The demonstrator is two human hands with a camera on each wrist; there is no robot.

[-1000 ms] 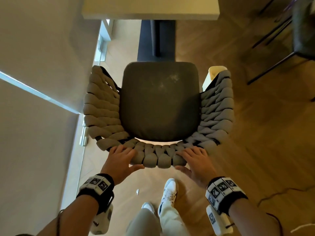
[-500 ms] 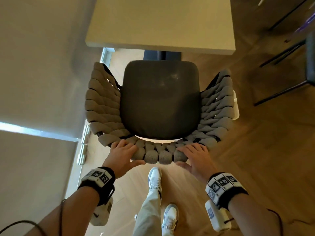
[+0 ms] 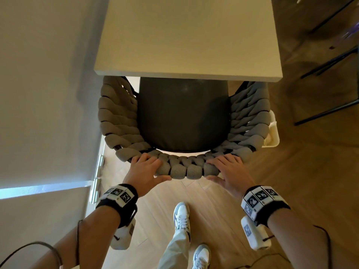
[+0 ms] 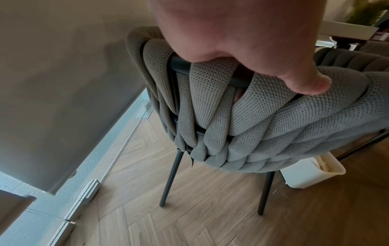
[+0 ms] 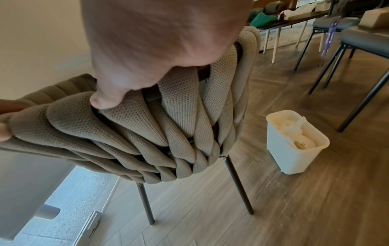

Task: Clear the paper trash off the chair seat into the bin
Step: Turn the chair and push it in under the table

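The front of the chair seat point(image 3: 182, 115) is hidden under the table point(image 3: 186, 35), so we cannot see all of it. The part that shows is dark and has no paper on it. The bin point(image 5: 294, 146) is mostly hidden behind the chair in the head view. It stands on the floor point(image 3: 291, 181) just beside the chair's right side, with white paper point(image 5: 294, 131) inside.

The floor is wood. A plain wall point(image 3: 48, 84) is on our left.

Our left hand point(image 3: 144, 172) and right hand point(image 3: 230, 172) each grip the top of the woven chair back point(image 3: 186, 168), fingers over it and thumbs behind.

A second ago the whole seat showed. The chair is now further under the table.
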